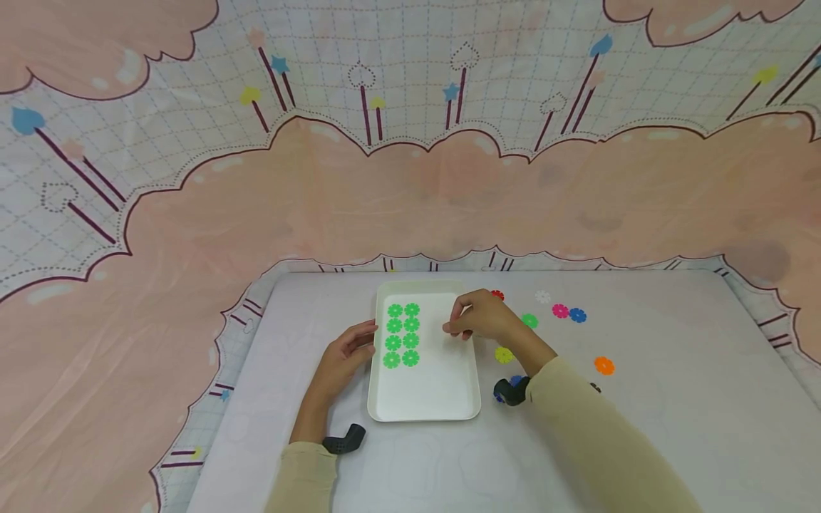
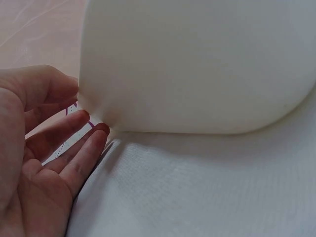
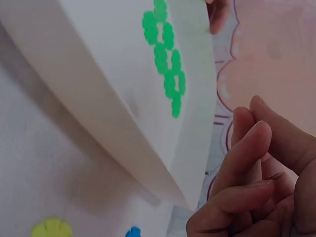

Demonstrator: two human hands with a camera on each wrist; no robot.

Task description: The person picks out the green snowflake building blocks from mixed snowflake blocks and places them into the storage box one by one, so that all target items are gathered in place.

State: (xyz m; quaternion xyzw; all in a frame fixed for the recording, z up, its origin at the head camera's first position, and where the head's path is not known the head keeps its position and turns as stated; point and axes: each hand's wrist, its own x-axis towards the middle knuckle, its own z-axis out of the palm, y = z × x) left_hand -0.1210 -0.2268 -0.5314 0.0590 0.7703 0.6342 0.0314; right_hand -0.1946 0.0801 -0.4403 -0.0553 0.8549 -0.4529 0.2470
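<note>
A white rectangular tray (image 1: 426, 399) bears several green notched discs (image 1: 410, 340) in two columns on its left half. My left hand (image 1: 346, 360) is at the tray's left edge, its loosely bent fingers (image 2: 86, 155) touching the side wall in the left wrist view. Over the right part of the tray hovers my right hand (image 1: 482, 315). Its thumb and fingertips come together in the right wrist view, the other fingers (image 3: 237, 202) curled in, and nothing shows between them.
Loose notched discs lie right of the tray: red (image 1: 497, 295), white (image 1: 542, 296), pink (image 1: 560, 311), blue (image 1: 578, 315), green (image 1: 529, 320), yellow (image 1: 504, 355) and orange (image 1: 604, 365). Black wrist cameras (image 1: 345, 439) sit at both wrists. A patterned cloth (image 1: 410, 192) hangs behind the white table (image 1: 693, 427).
</note>
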